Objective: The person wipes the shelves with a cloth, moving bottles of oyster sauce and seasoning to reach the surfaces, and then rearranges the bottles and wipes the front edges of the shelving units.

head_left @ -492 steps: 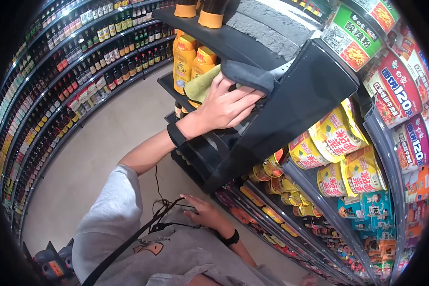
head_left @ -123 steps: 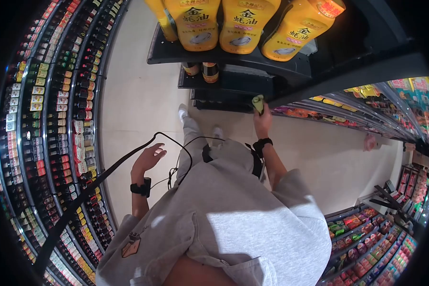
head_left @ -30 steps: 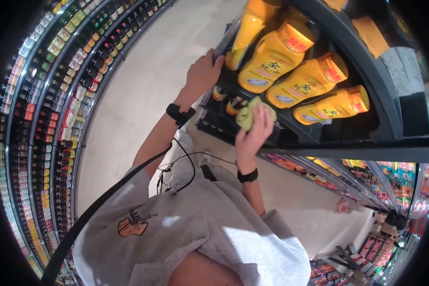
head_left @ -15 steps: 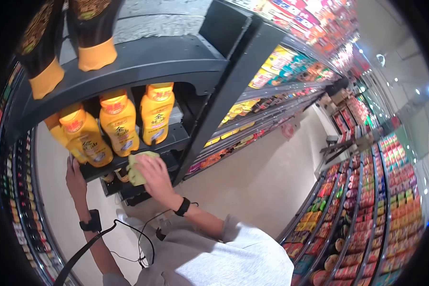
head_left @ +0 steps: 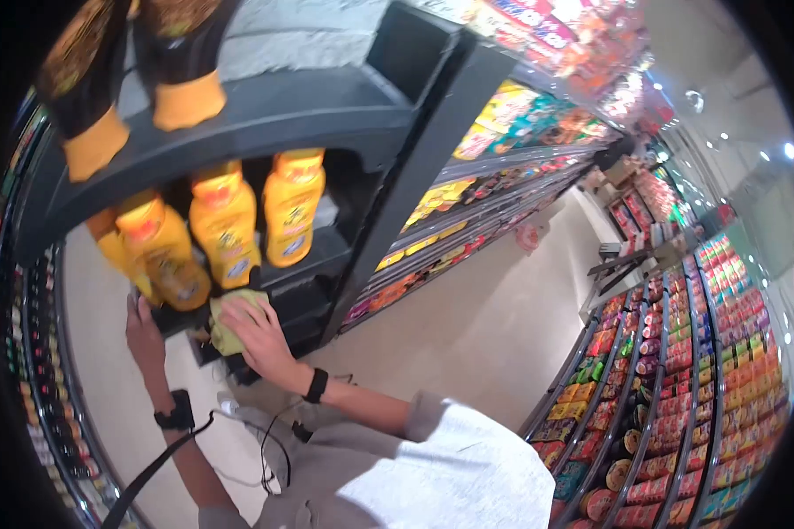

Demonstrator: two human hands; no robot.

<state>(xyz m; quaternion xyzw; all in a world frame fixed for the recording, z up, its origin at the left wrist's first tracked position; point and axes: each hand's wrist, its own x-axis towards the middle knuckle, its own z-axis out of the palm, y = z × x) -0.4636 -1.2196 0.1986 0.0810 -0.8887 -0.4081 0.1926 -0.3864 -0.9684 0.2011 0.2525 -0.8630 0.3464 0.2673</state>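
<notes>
My right hand [head_left: 258, 339] presses a yellow-green cloth [head_left: 228, 333] against the front edge of a dark shelf [head_left: 295, 275], its fingers bent over the fabric. Yellow bottles with orange caps stand upright on that shelf: one [head_left: 293, 207] at the right, another [head_left: 225, 229] in the middle, and a third [head_left: 163, 256] farther left with more yellow packaging behind it. At the shelf's left end, my left hand [head_left: 145, 339] touches the corner with fingers stretched upward, partly hidden. No object shows in that hand.
Dark bottles with orange caps [head_left: 190, 101] stand on the upper shelf [head_left: 318, 93]. A dark upright post [head_left: 406, 185] borders the bay. Packed shelves run along the right side [head_left: 653, 397] and far left. Black cables [head_left: 163, 454] hang by my forearms.
My right hand and the cloth have slid left along the shelf edge and slightly down. My left hand stays at the shelf's end. The view has shifted slightly.
</notes>
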